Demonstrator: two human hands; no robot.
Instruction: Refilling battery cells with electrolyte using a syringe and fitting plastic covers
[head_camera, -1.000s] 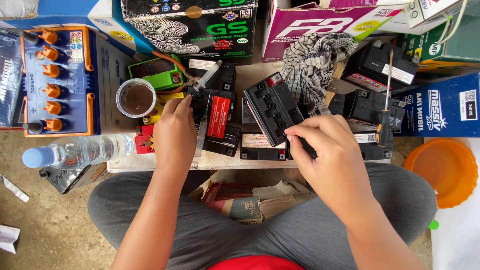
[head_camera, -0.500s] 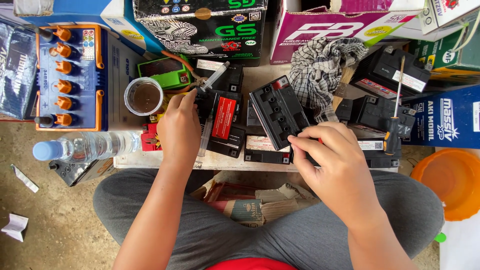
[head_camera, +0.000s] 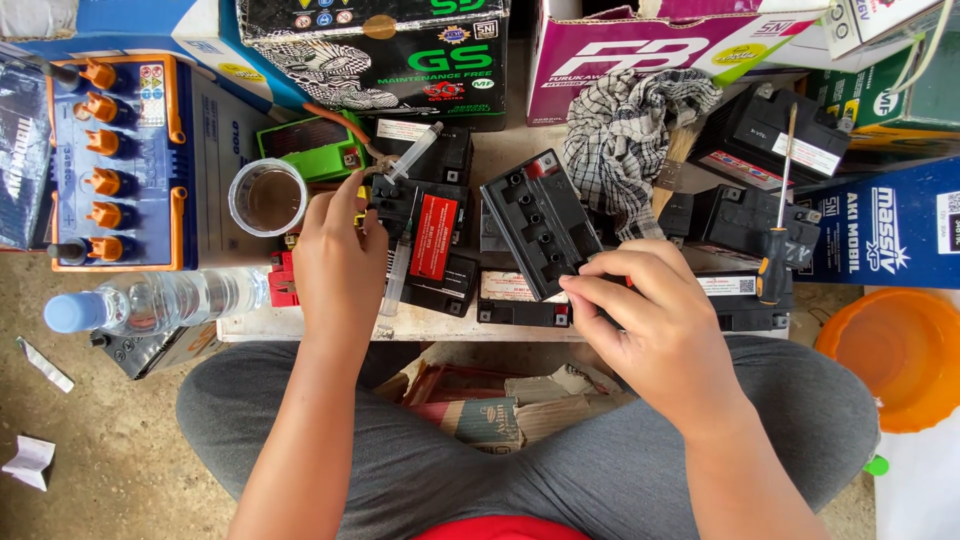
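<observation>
At the far left a blue battery with orange caps (head_camera: 115, 160) stands beside a clear water bottle (head_camera: 160, 300) lying on its side, and a cup of brownish liquid (head_camera: 268, 197) sits at the edge of the low desk (head_camera: 300, 325). Just right of the cup, the left hand (head_camera: 338, 250) rests on a small black battery with a red label (head_camera: 432, 235), fingers curled at its top-left corner; it seems to pinch something there, though the view is too cramped to tell what. A syringe (head_camera: 400, 268) lies against that battery's left face, touching it. Further right, the right hand (head_camera: 655, 325) is closed around the lower end of a tilted black battery (head_camera: 538, 222), whose row of cell openings faces the camera, propped over other batteries. A checked cloth (head_camera: 625, 140) and a screwdriver (head_camera: 775, 240) lie beyond. To handle this well, the tilted battery wants a firm, steady grip with its openings kept upward, while the left hand pins the labelled battery so nothing slides off the desk.
</observation>
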